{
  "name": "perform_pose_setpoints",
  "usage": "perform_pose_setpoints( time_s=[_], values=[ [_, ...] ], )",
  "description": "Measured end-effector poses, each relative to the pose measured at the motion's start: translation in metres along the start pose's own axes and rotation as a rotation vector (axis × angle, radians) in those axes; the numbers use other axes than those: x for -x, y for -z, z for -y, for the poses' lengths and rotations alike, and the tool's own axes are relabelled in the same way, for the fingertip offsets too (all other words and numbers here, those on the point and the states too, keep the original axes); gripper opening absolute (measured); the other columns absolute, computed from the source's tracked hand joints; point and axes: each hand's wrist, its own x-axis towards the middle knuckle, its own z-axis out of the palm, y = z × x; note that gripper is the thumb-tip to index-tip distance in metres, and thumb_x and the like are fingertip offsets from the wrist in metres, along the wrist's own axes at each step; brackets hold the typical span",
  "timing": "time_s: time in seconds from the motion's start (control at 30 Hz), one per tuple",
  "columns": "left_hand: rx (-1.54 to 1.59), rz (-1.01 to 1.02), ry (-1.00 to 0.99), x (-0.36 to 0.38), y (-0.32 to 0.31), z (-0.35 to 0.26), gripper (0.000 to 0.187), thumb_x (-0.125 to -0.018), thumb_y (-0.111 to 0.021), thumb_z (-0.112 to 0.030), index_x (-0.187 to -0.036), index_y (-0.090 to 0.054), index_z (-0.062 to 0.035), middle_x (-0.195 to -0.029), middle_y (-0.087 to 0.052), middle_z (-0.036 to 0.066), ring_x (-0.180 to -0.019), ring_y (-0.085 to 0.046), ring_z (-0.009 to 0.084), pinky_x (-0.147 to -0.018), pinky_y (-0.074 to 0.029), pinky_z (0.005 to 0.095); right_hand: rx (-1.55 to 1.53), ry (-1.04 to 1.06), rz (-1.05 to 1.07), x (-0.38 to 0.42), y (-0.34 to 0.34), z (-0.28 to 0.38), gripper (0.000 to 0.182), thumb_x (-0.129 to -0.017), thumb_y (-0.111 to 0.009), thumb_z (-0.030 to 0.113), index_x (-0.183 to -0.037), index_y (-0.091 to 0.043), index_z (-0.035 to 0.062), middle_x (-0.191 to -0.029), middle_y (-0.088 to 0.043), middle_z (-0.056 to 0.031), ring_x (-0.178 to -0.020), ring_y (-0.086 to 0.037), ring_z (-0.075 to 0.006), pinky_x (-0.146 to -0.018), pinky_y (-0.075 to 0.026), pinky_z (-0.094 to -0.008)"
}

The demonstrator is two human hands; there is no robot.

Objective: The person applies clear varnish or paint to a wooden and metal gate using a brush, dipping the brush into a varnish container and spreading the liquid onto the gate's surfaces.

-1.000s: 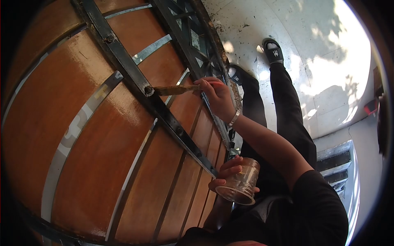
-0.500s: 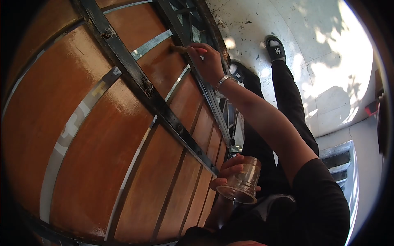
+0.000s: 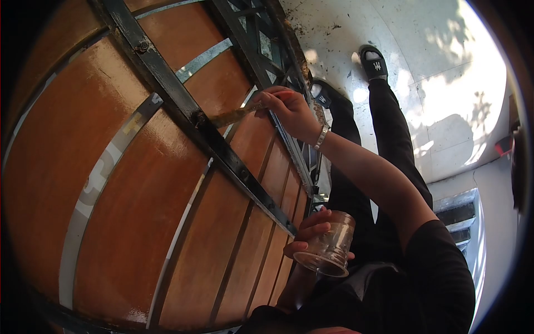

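A paintbrush [image 3: 235, 116] is pinched in my right hand [image 3: 289, 114], its bristle end beside a dark metal bar [image 3: 183, 106] that crosses the varnished wooden slats [image 3: 128, 222]. Whether the bristles touch the bar or the wood is hard to tell. Lower down, my left hand [image 3: 307, 236] is wrapped around a clear cup [image 3: 332, 242], close to my body. The cup is tilted, and its contents cannot be made out. Glossy patches show on several slats.
A second metal bar [image 3: 250, 55] runs along the slats near a rusty frame edge [image 3: 297, 50]. My feet in dark slippers [image 3: 374, 62] stand on the pale tiled floor [image 3: 406, 33]. At the right is a grey slatted object [image 3: 459, 222].
My right hand has moved down and slightly right with the brush, whose bristles have left the upper slat for the dark bar. The cup and my left hand have barely moved.
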Motion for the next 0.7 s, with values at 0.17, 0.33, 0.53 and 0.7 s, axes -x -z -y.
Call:
perform_pose_setpoints(
  time_s=[0.17, 0.33, 0.53, 0.7],
  values=[
    [0.038, 0.011, -0.011, -0.003, -0.002, 0.001, 0.098, -0.062, -0.093, -0.025, -0.129, -0.020, -0.0207, -0.125, -0.054, 0.010, -0.120, -0.057, 0.0300, -0.104, -0.051, 0.0430, 0.067, -0.110, 0.091, 0.011, 0.020, -0.004, 0.024, -0.100, -0.055, 0.021, -0.105, -0.066, 0.0000, -0.096, -0.069, -0.0056, -0.086, -0.066, -0.0101, -0.080, -0.053, -0.0246],
    [0.006, -0.009, -0.061, -0.024, -0.007, -0.006, 0.104, -0.062, -0.093, -0.031, -0.131, -0.016, -0.0203, -0.126, -0.050, 0.004, -0.125, -0.050, 0.0159, -0.107, -0.044, 0.0251, 0.311, 0.086, -0.105, -0.038, 0.026, 0.000, 0.022, -0.099, -0.058, 0.020, -0.106, -0.066, -0.0001, -0.093, -0.070, -0.0056, -0.085, -0.065, -0.0084, -0.079, -0.052, -0.0234],
    [-0.012, 0.015, -0.046, -0.022, 0.004, -0.012, 0.103, -0.062, -0.093, -0.026, -0.130, -0.016, -0.0201, -0.126, -0.048, 0.005, -0.124, -0.051, 0.0227, -0.104, -0.050, 0.0309, 0.447, 0.402, -0.305, -0.064, 0.027, 0.000, 0.023, -0.097, -0.061, 0.019, -0.101, -0.067, -0.0025, -0.091, -0.072, -0.0057, -0.084, -0.068, -0.0111, -0.077, -0.053, -0.0238],
    [0.047, -0.069, -0.034, -0.025, 0.000, -0.012, 0.094, -0.063, -0.092, -0.024, -0.125, -0.022, -0.0229, -0.125, -0.054, 0.007, -0.120, -0.056, 0.0298, -0.101, -0.053, 0.0427, 0.045, 0.208, -0.183, -0.036, -0.013, 0.026, 0.023, -0.097, -0.060, 0.019, -0.104, -0.065, -0.0031, -0.091, -0.071, -0.0064, -0.084, -0.068, -0.0111, -0.077, -0.053, -0.0241]
  ],
)
